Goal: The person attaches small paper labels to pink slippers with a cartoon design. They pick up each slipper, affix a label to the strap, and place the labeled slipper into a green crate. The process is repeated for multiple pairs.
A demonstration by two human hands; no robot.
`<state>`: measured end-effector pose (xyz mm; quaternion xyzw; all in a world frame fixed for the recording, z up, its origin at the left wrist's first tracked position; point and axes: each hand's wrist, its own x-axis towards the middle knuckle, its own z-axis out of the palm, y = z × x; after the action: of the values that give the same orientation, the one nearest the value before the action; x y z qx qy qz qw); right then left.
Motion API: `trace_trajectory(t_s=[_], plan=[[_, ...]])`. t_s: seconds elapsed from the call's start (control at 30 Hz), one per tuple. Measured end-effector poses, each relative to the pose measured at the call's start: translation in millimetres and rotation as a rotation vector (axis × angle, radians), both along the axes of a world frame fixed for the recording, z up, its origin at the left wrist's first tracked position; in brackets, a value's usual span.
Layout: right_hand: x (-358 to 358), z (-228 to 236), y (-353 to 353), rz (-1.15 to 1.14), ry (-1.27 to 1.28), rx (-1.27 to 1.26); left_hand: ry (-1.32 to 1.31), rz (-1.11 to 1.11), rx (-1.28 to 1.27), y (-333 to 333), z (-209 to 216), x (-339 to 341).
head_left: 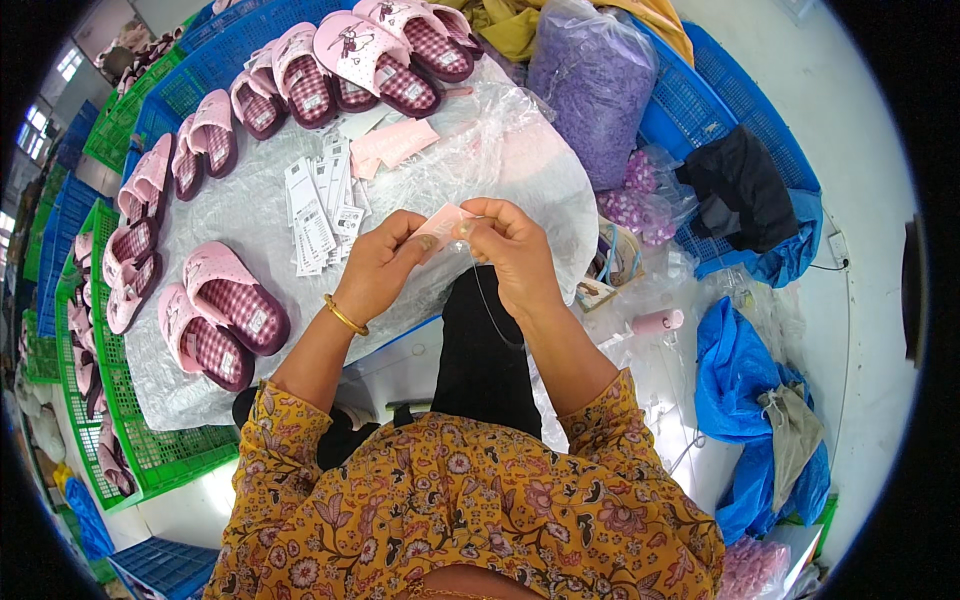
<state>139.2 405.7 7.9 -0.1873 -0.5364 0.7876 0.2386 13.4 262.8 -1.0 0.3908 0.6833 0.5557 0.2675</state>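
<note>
**Workshop tabletop [235, 205] under clear plastic film; small pale-pink rectangular card [440, 228] held above**

Leftmost, pink fabric slippers [212, 130] with checked insoles line the rim, probably for easy reach. White printed paper labels [318, 215] lie overlapping, perhaps for single picking. The left hand [385, 262] pinches the card's left end, the right hand [515, 262] its opposite end, apparently steadying it; a thin pale cord [481, 292] hangs beneath.

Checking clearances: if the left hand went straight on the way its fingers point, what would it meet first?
Beyond the pink tag that the left hand holds, most likely the right hand at the tag's other end, though depth is hard to judge from this one view.
</note>
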Motion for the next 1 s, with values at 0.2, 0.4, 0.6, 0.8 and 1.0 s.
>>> trace_trajectory(t_s=[0.2,0.4,0.6,0.8,1.0], plan=[[1,-7,3,0.017,0.005,-0.004,0.204,0.020,-0.070,-4,11,6],[10,-6,7,0.131,-0.053,0.013,0.397,-0.050,0.150,-10,8,5],[22,-6,-8,0.240,-0.223,0.176,0.010,-0.152,-0.097,-14,5,13],[29,-13,-12,0.367,-0.281,0.401,0.439,-0.041,-0.081,-34,2,26],[26,-9,-28,0.342,-0.207,0.593,0.488,0.079,-0.099,-56,14,31]])
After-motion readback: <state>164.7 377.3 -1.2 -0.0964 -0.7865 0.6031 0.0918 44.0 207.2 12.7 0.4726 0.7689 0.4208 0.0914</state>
